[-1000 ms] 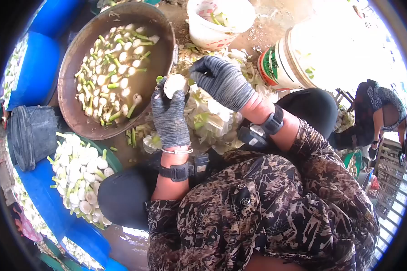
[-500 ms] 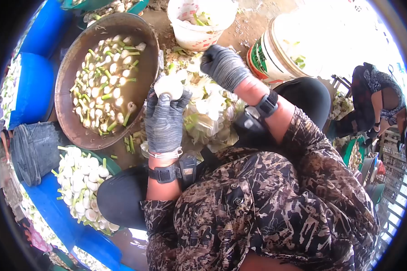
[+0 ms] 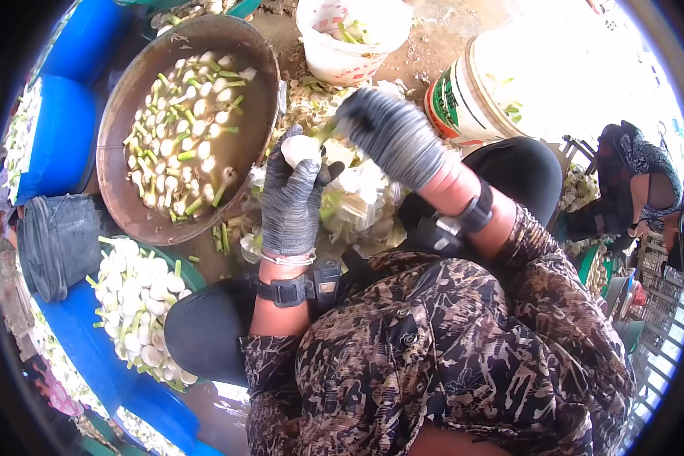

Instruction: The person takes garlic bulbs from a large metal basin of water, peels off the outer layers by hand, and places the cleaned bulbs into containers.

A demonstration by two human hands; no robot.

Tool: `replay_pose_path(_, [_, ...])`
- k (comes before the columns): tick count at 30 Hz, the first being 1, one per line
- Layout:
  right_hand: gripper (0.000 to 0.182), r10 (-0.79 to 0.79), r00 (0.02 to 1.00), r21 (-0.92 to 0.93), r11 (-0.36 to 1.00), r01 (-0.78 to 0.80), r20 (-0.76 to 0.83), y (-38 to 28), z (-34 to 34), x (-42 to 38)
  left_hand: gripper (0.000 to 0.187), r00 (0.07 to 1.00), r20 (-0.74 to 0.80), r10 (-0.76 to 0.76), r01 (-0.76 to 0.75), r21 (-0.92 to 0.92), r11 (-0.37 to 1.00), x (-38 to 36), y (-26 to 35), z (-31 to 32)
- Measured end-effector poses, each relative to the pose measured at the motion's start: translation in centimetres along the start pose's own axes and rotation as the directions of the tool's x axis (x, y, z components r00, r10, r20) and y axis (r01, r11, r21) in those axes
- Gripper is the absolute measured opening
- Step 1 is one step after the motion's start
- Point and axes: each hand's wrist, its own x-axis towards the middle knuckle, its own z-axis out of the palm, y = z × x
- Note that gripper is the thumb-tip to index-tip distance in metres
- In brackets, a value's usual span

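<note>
My left hand, in a grey glove, grips a white garlic bulb with its fingers and thumb wrapped round it. The bulb's green stem points up and right towards my right hand. That hand, gloved too and smeared by motion, is curled closed just right of the stem; whatever is in its fingers is hidden. Below both hands lies a heap of pale garlic skins. Left of them stands a round metal basin of murky water with many garlic bulbs floating in it.
A heap of peeled garlic sits by my left knee. Blue tubs and a black bucket line the left side. Ahead stand a white bucket and a larger pail. Another person is at the right.
My right hand has moved slightly right and down, now blurred. My left hand has shifted a little right, and the bulb now tilts with its stem towards my right hand. The view has shifted slightly.
</note>
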Motion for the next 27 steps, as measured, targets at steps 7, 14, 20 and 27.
replay_pose_path(7, [0.015, -0.376, 0.926, -0.479, 0.815, 0.327, -0.008, -0.9, -2.8, 1.1, 0.049, 0.991, 0.074, -0.107, 0.116, -0.127, 0.985, -0.2, 0.1, -0.5])
replay_pose_path(14, [0.016, -0.252, 0.958, -0.306, 0.910, 0.282, 0.134, -1.7, -0.2, -0.8, 0.048, 0.971, 0.091, -0.221, 0.215, 0.074, 0.974, -0.1, 0.6, -0.3])
replay_pose_path(20, [0.016, 0.201, 0.952, -0.140, 0.975, -0.171, 0.233, -0.5, 0.1, -0.4, 0.056, 0.969, 0.226, -0.100, -0.066, 0.626, 0.777, -0.6, 2.0, 0.7])
replay_pose_path(27, [0.022, 0.141, 0.924, 0.219, 0.948, -0.230, 0.356, 0.0, -0.9, -1.5, 0.058, 0.948, 0.317, 0.042, -0.284, 0.775, 0.564, -0.3, 0.5, 0.1])
